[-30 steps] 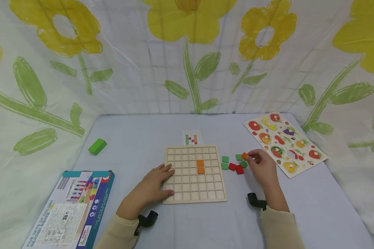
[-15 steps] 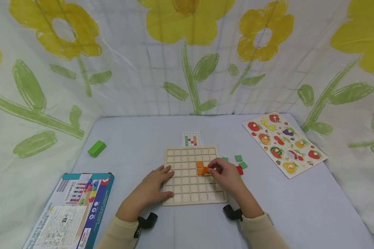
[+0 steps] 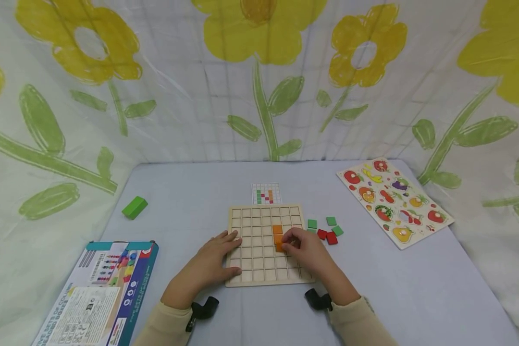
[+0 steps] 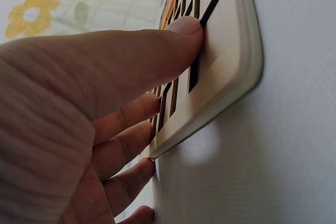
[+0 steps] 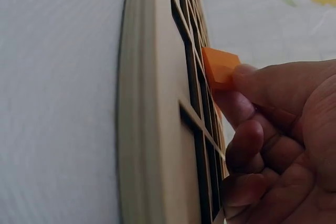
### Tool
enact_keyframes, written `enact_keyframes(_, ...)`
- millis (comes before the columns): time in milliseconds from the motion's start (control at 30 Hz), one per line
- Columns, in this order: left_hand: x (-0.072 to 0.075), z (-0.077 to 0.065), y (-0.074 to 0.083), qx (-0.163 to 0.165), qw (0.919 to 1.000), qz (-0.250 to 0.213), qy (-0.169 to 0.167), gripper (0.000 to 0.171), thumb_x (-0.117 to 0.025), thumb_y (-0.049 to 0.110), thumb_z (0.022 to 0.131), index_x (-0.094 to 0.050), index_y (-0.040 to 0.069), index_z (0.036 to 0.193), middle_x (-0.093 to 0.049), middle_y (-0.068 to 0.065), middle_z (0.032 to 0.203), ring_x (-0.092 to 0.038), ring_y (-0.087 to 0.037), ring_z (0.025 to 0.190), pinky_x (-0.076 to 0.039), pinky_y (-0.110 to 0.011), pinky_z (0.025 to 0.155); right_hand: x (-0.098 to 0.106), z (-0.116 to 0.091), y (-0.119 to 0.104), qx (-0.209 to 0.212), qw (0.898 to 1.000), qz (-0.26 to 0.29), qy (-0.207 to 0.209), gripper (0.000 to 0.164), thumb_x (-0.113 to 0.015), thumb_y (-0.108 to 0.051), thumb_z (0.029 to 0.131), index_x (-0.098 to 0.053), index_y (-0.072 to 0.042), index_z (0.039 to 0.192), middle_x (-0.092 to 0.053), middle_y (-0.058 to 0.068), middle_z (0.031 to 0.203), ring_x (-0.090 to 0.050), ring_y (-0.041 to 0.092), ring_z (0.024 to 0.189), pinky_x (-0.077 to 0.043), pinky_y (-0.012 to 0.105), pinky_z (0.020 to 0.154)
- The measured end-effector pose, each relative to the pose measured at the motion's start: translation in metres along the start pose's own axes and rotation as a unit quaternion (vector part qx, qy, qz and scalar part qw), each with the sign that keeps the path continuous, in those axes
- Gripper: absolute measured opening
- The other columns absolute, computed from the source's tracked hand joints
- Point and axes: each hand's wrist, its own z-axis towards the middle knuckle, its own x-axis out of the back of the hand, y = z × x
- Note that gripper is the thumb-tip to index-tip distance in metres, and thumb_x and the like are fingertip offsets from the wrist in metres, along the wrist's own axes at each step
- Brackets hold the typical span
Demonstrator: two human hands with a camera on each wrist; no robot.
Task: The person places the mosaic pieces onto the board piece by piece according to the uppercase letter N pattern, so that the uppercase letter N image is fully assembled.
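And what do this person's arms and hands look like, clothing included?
Beige sleeves end short of the hands, which are bare, without gloves. By each sleeve's edge sits a black, bent, tube-like device on a black strap.

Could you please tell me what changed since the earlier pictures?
The right hand, still pinching its orange tile, moved left to the board, to the near side of two placed orange tiles. The left hand stayed on the board's edge; the red tiles stayed put.
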Motion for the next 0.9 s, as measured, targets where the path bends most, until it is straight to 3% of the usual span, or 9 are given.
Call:
enact_keyframes(667, -0.0006, -0.0005, 0.0008, 0.004, 1.0, 0.007, -0.001, 0.073, -0.084, 0.034, 0.082, -0.055, 0.012, 0.145, -0.038, -0.004, 0.16, -0.027, -0.03, 0.151, -0.024, -0.053, 0.122, -0.0004, -0.0033, -0.0006, 0.001, 1.0, -0.026, -0.017, 0.011, -0.077, -0.022, 0.091, -0.072, -0.031, 0.094, -0.064, -0.013, 0.094, -0.057, 0.016, 0.085, -0.054, 0.028, 0.073)
enact_keyframes(900, -0.0004, 0.0002, 0.0001, 0.003, 1.0, 0.008, -0.001, 0.074, -0.084, 0.034, 0.081, -0.055, 0.012, 0.145, -0.038, -0.004, 0.16, -0.027, -0.03, 0.151, -0.024, -0.052, 0.122, -0.0005, -0.001, 0.0013, 0.023, 0.997, -0.074, -0.027, 0.007, -0.076, -0.022, 0.091, -0.073, -0.027, 0.094, -0.061, -0.014, 0.09, -0.056, 0.013, 0.083, -0.052, 0.026, 0.071)
